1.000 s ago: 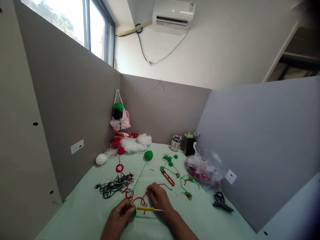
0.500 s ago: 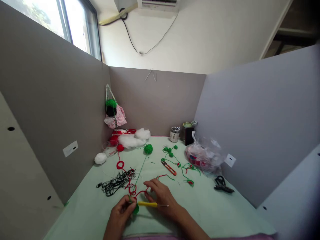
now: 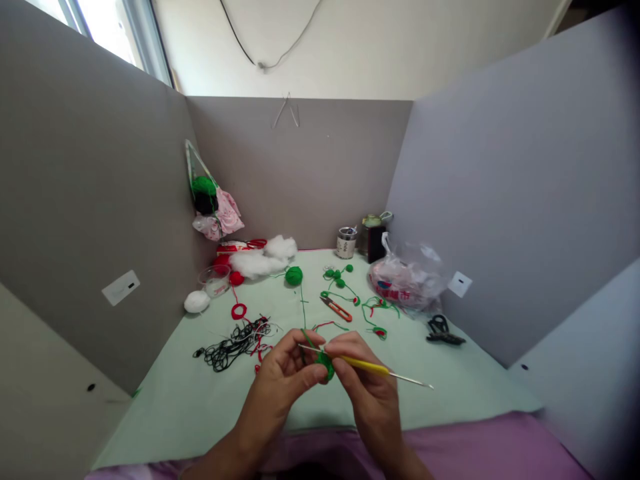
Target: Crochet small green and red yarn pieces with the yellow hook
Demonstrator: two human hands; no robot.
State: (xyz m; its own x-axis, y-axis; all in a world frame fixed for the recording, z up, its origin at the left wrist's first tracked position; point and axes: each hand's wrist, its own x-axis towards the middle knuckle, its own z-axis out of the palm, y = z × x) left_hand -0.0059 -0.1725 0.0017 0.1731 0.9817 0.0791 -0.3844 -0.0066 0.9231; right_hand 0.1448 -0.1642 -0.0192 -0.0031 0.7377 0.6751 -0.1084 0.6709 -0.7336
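Observation:
My left hand [image 3: 285, 373] is closed, pinching a small green crocheted piece [image 3: 325, 366] between thumb and fingers. A strand of green yarn runs over its fingers from the green yarn ball [image 3: 294, 276] farther back. In my right hand [image 3: 367, 380] is a crochet hook [image 3: 370, 366] with a yellow handle, gripped like a pen. Its thin metal tip lies at the green piece, and the other metal end points out to the right. Both hands meet over the near middle of the table. How the hook tip sits in the stitches is too small to tell.
Tangled black yarn [image 3: 227, 345] and a red crocheted ring [image 3: 239, 311] lie on the left. Orange thread snips [image 3: 337, 309] and green-red pieces [image 3: 380, 332] are beyond my hands. A plastic bag [image 3: 407, 280] and black scissors [image 3: 443, 331] are at right; white stuffing [image 3: 257, 262] sits behind.
My right hand has taken a pen-like grip on the hook and come beside my left. Both hands have moved right and up, with the green piece lifted between them. The view has tilted down.

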